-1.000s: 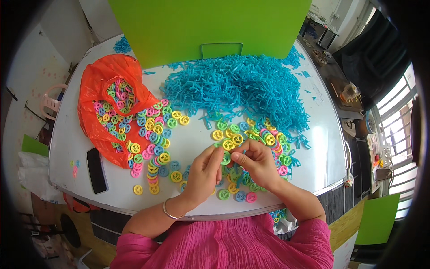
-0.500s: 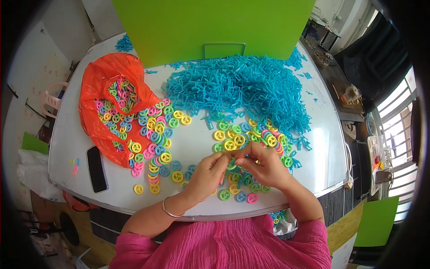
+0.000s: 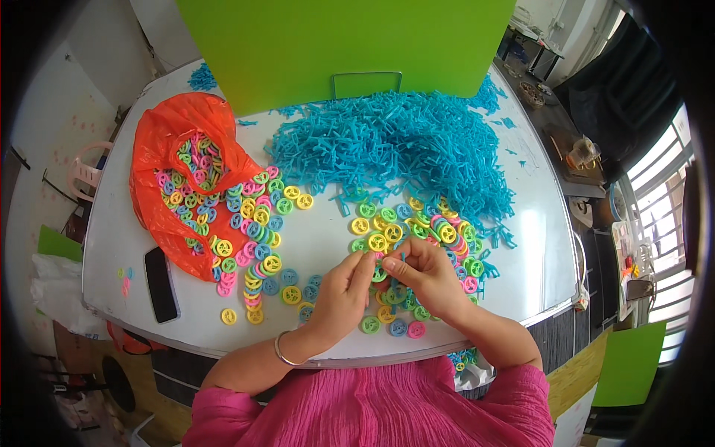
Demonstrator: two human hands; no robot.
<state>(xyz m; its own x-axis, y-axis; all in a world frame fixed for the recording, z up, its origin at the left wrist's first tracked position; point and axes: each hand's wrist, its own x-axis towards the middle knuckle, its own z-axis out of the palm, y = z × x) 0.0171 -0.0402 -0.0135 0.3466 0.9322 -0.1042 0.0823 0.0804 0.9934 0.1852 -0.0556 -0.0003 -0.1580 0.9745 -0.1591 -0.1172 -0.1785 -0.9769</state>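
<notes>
My left hand (image 3: 341, 298), with a bangle (image 3: 280, 347) at its wrist, is closed in a pinch near the table's front middle; what its fingertips hold is hidden. My right hand (image 3: 430, 281) meets it, thumb and fingers pinched on a thin blue plastic piece (image 3: 403, 257) that shows only in part. Small spoked plastic wheels in yellow, green, pink and blue lie under and around both hands, among them a yellow wheel (image 3: 377, 241) just beyond the fingertips. Past them spreads a big heap of blue forked plastic pieces (image 3: 387, 138).
On the left, an orange-red plastic bag (image 3: 153, 220) lies open with many wheels spilling out. A phone (image 3: 161, 284) rests near the white table's (image 3: 112, 246) left edge. An upright green panel (image 3: 342, 45) with a wire handle (image 3: 366, 74) stands behind the heap.
Both hands stay together at nearly the same spot. My right fingers have shifted slightly down and left, and a blue strip now shows at them. The whole view has moved a little.
</notes>
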